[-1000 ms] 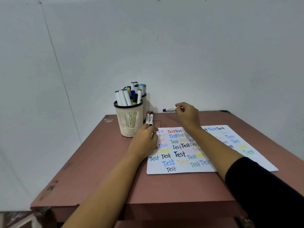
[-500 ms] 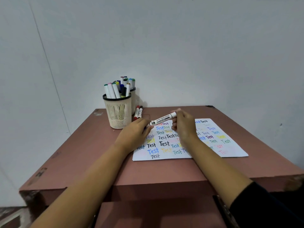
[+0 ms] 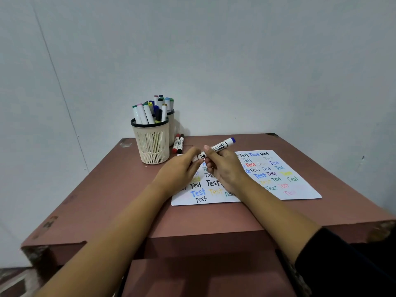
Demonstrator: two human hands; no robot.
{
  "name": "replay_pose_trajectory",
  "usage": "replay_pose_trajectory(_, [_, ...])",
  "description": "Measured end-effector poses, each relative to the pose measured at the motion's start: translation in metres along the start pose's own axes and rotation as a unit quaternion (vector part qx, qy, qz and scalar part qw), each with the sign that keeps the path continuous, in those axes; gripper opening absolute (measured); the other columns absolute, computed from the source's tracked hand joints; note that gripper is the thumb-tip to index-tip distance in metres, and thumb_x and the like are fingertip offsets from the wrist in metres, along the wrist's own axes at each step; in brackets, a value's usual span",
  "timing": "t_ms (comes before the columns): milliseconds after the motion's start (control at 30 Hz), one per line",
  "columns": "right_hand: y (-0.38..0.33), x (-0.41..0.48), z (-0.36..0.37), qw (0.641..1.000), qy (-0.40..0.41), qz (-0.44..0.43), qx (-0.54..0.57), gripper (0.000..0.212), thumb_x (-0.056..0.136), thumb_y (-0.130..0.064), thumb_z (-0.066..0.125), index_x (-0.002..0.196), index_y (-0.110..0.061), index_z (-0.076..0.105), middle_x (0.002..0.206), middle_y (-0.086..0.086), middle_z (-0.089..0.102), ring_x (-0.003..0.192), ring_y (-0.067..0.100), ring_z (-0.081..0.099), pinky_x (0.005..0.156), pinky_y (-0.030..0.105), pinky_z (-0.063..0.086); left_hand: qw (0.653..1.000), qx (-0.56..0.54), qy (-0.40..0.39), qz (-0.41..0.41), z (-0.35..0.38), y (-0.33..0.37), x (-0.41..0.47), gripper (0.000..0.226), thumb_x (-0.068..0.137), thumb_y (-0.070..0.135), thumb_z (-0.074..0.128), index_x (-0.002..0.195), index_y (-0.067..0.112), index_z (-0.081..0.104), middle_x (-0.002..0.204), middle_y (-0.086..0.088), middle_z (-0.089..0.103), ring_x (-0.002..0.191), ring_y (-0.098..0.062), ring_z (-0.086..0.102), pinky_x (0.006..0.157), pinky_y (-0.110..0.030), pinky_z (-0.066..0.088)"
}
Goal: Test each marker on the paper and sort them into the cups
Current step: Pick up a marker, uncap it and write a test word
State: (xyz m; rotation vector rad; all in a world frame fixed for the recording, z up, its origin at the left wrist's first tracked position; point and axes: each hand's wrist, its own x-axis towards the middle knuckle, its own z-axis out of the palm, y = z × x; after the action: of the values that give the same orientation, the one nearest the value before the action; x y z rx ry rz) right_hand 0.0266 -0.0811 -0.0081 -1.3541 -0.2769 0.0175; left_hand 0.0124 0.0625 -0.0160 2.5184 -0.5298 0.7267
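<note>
A white whiteboard marker (image 3: 222, 145) with a blue end is held above the paper (image 3: 300, 189), tilted up to the right. My right hand (image 3: 225, 170) grips its barrel. My left hand (image 3: 182, 170) pinches its lower left end, where the cap is hidden by my fingers. The paper is covered with the word "Test" in many colours. A beige mesh cup (image 3: 152, 142) full of markers stands at the back left, with a second cup (image 3: 171, 125) behind it, also holding markers. Two markers, red (image 3: 175, 143) and black (image 3: 181, 143), lie beside the cups.
The reddish-brown table (image 3: 107, 200) stands in a corner against white walls (image 3: 235, 61). Its front edge is chipped at both corners. A lower shelf (image 3: 203, 275) of the same colour shows under the front edge.
My right hand picked the blue marker up from the back of the table and brought it over the paper. My left hand rose from the paper and took hold of its lower end.
</note>
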Motion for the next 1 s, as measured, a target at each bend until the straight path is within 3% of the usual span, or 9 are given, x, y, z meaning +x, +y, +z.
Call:
replay_pose_trajectory(100, [-0.001,-0.001,0.000,1.000,-0.014,-0.007,-0.002,0.017,0.095,-0.020,0.055,0.082,-0.008,0.056,0.061,0.000,0.050,0.051,0.006,0.046,0.055,0.019,0.042,0.999,0.025,0.022,-0.020,-0.002,-0.001,-0.003,0.034,0.093,0.042,0.047,0.119,0.022,0.052,0.051,0.010,0.038,0.064,-0.026,0.052,0.055,-0.029,0.032])
replay_pose_trajectory(233, [-0.004,-0.002,0.000,0.999,0.033,0.000,0.001,0.018,0.094,-0.025,0.057,0.086,-0.009,0.056,0.063,0.001,0.050,0.053,0.009,0.046,0.052,0.022,0.040,0.998,-0.022,0.017,-0.055,-0.002,-0.002,-0.002,0.032,0.087,0.045,0.055,0.106,0.021,0.044,0.060,0.008,0.044,0.055,-0.011,0.044,0.054,-0.029,0.034])
replay_pose_trajectory(300, [-0.008,-0.002,-0.002,0.996,0.081,0.006,0.042,0.017,0.096,-0.027,0.054,0.087,-0.013,0.052,0.070,0.003,0.051,0.054,0.012,0.050,0.051,0.024,0.043,0.996,-0.046,-0.002,-0.079,-0.003,-0.004,-0.001,0.032,0.086,0.039,0.060,0.107,0.024,0.042,0.069,0.004,0.048,0.060,-0.009,0.046,0.055,-0.025,0.033])
replay_pose_trajectory(400, [-0.019,-0.003,-0.012,0.984,0.117,0.022,0.136,0.015,0.098,-0.025,0.048,0.086,-0.018,0.044,0.076,0.006,0.053,0.059,0.022,0.064,0.058,0.031,0.054,0.993,-0.031,0.005,-0.109,-0.002,-0.012,-0.001,0.028,0.091,0.021,0.056,0.116,0.010,0.049,0.087,-0.007,0.058,0.080,-0.023,0.055,0.064,-0.026,0.032])
replay_pose_trajectory(467, [-0.027,-0.007,-0.022,0.983,0.118,0.013,0.138,0.013,0.098,-0.021,0.049,0.088,-0.017,0.042,0.075,0.008,0.053,0.061,0.024,0.065,0.060,0.030,0.055,0.993,-0.010,0.024,-0.115,-0.001,-0.017,0.000,0.022,0.093,0.015,0.052,0.112,0.004,0.056,0.096,-0.014,0.062,0.087,-0.029,0.057,0.070,-0.029,0.036])
replay_pose_trajectory(633, [-0.036,-0.022,-0.051,0.991,0.131,-0.034,-0.006,0.018,0.090,-0.006,0.061,0.085,-0.015,0.046,0.064,0.004,0.056,0.052,0.012,0.055,0.051,0.021,0.047,0.996,0.013,0.014,-0.082,0.002,-0.024,0.002,0.019,0.092,0.007,0.050,0.103,-0.001,0.063,0.102,-0.016,0.064,0.093,-0.028,0.057,0.069,-0.019,0.029])
replay_pose_trajectory(767, [-0.038,-0.038,-0.078,0.982,0.151,-0.028,-0.106,0.017,0.087,-0.001,0.058,0.075,-0.012,0.054,0.060,0.003,0.053,0.052,0.012,0.048,0.052,0.023,0.043,0.995,0.017,-0.030,-0.091,0.003,-0.022,0.001,0.021,0.093,0.011,0.050,0.107,0.002,0.063,0.109,-0.012,0.063,0.098,-0.025,0.056,0.072,-0.020,0.030])
replay_pose_trajectory(900, [-0.037,-0.056,-0.092,0.974,0.152,-0.040,-0.161,0.022,0.086,0.002,0.053,0.067,-0.010,0.051,0.047,-0.004,0.055,0.051,0.014,0.047,0.050,0.025,0.040,0.993,0.018,-0.057,-0.101,0.004,-0.022,0.001,0.023,0.094,0.014,0.049,0.111,0.006,0.063,0.115,-0.009,0.063,0.104,-0.022,0.056,0.076,-0.019,0.033])
replay_pose_trajectory(1000, [-0.039,-0.066,-0.100,0.962,0.170,-0.057,-0.205,0.022,0.081,0.003,0.052,0.064,-0.009,0.046,0.050,0.006,0.055,0.046,0.017,0.042,0.046,0.026,0.035,0.990,0.021,-0.080,-0.117,0.005,-0.024,0.002,0.024,0.094,0.016,0.048,0.113,0.009,0.062,0.119,-0.008,0.062,0.109,-0.022,0.055,0.083,-0.022,0.036])
